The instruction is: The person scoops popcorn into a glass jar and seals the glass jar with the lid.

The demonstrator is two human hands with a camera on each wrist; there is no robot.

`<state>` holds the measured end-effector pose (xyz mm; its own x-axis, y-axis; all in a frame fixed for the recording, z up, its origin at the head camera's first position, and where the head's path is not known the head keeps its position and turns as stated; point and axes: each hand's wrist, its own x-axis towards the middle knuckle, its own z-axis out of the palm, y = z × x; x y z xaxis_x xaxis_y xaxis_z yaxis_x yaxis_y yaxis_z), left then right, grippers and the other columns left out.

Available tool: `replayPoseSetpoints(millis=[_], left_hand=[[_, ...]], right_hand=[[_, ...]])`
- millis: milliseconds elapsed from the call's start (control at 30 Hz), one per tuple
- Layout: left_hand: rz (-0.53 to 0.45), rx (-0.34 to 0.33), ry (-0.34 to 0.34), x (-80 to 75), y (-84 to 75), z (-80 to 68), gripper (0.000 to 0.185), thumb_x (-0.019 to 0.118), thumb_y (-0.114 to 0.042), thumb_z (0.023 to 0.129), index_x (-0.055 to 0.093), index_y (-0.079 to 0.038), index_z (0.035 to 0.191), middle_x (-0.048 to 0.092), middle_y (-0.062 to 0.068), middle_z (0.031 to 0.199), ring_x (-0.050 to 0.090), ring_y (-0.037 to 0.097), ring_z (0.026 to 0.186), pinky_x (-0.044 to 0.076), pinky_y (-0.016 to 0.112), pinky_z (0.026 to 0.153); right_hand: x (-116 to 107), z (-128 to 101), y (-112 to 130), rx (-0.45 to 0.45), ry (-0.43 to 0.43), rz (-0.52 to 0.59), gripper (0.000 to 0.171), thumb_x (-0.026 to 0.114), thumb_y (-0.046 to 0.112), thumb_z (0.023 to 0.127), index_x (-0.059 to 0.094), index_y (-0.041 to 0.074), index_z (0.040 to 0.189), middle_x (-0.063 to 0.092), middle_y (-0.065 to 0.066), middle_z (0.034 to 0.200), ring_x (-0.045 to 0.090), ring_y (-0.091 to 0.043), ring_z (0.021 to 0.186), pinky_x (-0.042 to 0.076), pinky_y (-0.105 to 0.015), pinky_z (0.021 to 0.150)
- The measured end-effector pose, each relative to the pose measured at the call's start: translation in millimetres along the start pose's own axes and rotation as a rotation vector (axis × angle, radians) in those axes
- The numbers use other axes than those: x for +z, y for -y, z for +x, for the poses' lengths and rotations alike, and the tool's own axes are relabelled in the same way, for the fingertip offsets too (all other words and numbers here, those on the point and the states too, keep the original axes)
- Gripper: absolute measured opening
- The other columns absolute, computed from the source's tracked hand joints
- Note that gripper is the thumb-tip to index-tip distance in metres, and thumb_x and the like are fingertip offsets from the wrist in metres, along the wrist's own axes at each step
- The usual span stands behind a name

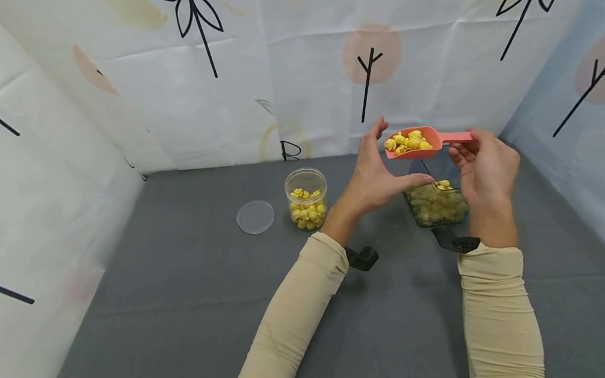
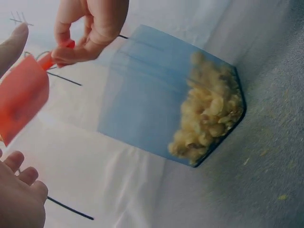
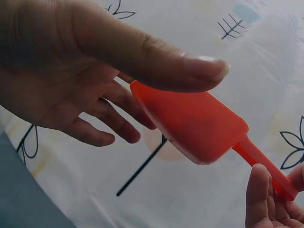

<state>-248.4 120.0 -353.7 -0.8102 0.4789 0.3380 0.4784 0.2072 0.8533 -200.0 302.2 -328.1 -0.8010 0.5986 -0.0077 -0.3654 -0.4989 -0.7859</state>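
A red scoop (image 1: 413,154) filled with yellow popcorn (image 1: 409,140) is held level above a clear square container (image 1: 437,216). My right hand (image 1: 486,164) pinches the end of its handle between thumb and fingers. Just left of the scoop's front edge is my left hand (image 1: 372,180), thumb and fingers spread apart, holding nothing. From below, in the right wrist view, the scoop's underside (image 3: 194,126) appears partly behind the left thumb. More popcorn (image 2: 211,111) lies in the square container, which stands upright on the table.
A clear round jar (image 1: 306,194), partly filled with popcorn, stands uncovered left of my left hand. Beside it a clear round lid (image 1: 255,217) lies flat on the grey tabletop (image 1: 195,318). Patterned white cloth (image 1: 315,92) hangs behind and on both sides.
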Motion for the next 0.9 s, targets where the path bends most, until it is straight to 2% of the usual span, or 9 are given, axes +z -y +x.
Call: replayPoseSetpoints(millis=[233, 567, 733, 900], left_hand=[[0.001, 0.023, -0.055, -20.7, -3.3, -8.8, 0.125, 0.091, -0.041, 0.075, 0.003, -0.031, 0.164, 0.018, -0.012, 0.166, 0.021, 0.008, 0.153, 0.033, 0.044, 0.124], [0.01, 0.024, -0.13, -54.4, -3.2, -23.5, 0.125, 0.093, -0.037, 0.073, 0.006, -0.03, 0.164, 0.02, -0.013, 0.166, 0.02, 0.005, 0.154, 0.031, 0.045, 0.125], [0.014, 0.022, -0.171, -73.8, 1.1, -31.2, 0.122, 0.093, -0.035, 0.074, 0.012, -0.028, 0.164, 0.026, -0.01, 0.166, 0.023, 0.006, 0.154, 0.031, 0.047, 0.124], [0.018, 0.02, -0.195, -91.1, 7.6, -38.7, 0.113, 0.091, -0.035, 0.076, 0.019, -0.025, 0.163, 0.033, -0.008, 0.163, 0.028, 0.007, 0.153, 0.03, 0.048, 0.125]], right_hand=[[19.6, -6.3, -10.6, -0.019, 0.061, 0.026, 0.017, 0.067, 0.011, 0.098, 0.07, -0.005, 0.102, 0.065, -0.012, 0.085, 0.061, -0.018, 0.06, 0.057, -0.023, 0.063], [37.8, -16.4, -22.1, 0.007, 0.097, 0.054, 0.02, 0.067, 0.012, 0.098, 0.069, -0.004, 0.111, 0.064, -0.014, 0.093, 0.061, -0.02, 0.065, 0.058, -0.025, 0.064], [46.7, -21.2, -28.4, 0.029, 0.122, 0.061, 0.019, 0.066, 0.012, 0.099, 0.069, -0.004, 0.109, 0.063, -0.014, 0.093, 0.063, -0.02, 0.066, 0.059, -0.024, 0.065], [54.7, -24.6, -38.0, 0.027, 0.124, 0.015, 0.018, 0.065, 0.014, 0.1, 0.07, -0.002, 0.105, 0.065, -0.013, 0.093, 0.065, -0.018, 0.065, 0.06, -0.023, 0.067]])
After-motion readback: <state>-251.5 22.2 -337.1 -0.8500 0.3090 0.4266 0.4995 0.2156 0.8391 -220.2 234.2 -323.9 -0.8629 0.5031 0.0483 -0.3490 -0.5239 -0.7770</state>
